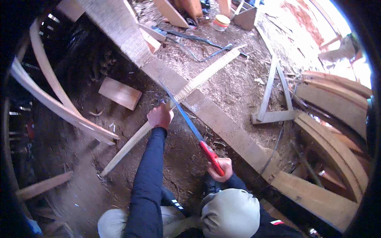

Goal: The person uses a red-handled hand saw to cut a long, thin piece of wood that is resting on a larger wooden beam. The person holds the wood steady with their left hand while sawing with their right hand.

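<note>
A long pale wooden strip (210, 73) lies slantwise over a thick wooden beam (230, 129), its lower end down by the ground. My left hand (160, 116) is wrapped round the strip just short of the beam. In my right hand (221, 169) is the red handle of a slim handsaw (189, 122) with a bluish blade. That blade crosses the strip right beside my left fingers, between hand and beam. Its teeth are too small to make out.
On the left stand curved wooden slats (59, 103) and a short wood block (120, 93). A triangular wooden frame (274, 93) and stacked curved planks (333, 99) are on the right. Wood shavings surround a lidded tub (221, 23) and a dark strap (198, 38) beyond the beam.
</note>
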Action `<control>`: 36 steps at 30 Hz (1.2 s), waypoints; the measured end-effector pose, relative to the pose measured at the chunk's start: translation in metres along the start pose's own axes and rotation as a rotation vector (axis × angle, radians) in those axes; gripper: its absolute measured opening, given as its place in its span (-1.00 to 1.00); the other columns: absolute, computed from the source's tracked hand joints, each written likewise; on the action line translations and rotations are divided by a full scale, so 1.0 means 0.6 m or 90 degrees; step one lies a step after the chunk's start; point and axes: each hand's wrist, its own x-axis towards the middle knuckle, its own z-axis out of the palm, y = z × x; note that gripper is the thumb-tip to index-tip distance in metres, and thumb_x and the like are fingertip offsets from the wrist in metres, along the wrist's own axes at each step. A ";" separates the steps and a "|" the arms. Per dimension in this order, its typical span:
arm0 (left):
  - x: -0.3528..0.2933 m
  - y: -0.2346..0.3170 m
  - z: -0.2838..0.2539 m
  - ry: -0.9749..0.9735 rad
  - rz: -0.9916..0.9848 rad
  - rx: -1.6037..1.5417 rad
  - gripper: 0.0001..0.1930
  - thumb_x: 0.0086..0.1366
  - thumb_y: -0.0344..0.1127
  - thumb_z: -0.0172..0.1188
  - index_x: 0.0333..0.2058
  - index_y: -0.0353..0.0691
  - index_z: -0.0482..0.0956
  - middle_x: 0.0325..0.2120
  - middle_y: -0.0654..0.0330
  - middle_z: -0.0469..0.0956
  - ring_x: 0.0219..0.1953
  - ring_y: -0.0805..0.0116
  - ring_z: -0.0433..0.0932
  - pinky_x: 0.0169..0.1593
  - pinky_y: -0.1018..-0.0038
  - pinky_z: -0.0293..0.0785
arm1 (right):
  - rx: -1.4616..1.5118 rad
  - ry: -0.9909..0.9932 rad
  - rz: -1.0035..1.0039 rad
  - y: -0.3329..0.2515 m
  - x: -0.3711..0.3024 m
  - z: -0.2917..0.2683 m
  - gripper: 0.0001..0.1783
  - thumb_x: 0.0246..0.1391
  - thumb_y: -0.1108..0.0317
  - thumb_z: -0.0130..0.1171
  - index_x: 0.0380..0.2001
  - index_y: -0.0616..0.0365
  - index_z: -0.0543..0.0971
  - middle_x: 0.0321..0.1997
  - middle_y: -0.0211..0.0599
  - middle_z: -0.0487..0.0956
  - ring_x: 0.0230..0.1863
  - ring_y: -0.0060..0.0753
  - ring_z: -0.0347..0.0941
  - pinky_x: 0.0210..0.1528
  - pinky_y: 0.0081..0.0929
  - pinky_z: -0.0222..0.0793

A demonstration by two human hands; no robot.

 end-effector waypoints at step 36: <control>-0.004 -0.002 0.015 0.010 -0.007 -0.052 -0.85 -0.07 -0.16 0.21 -0.50 -0.03 0.52 -0.59 0.10 0.59 -0.53 0.03 0.60 -0.42 0.13 0.52 | -0.037 -0.010 0.003 0.003 0.023 0.006 -0.88 -0.24 0.44 0.24 -0.63 0.13 0.47 -0.74 -0.23 0.39 -0.74 -0.30 0.34 -0.58 -0.45 0.34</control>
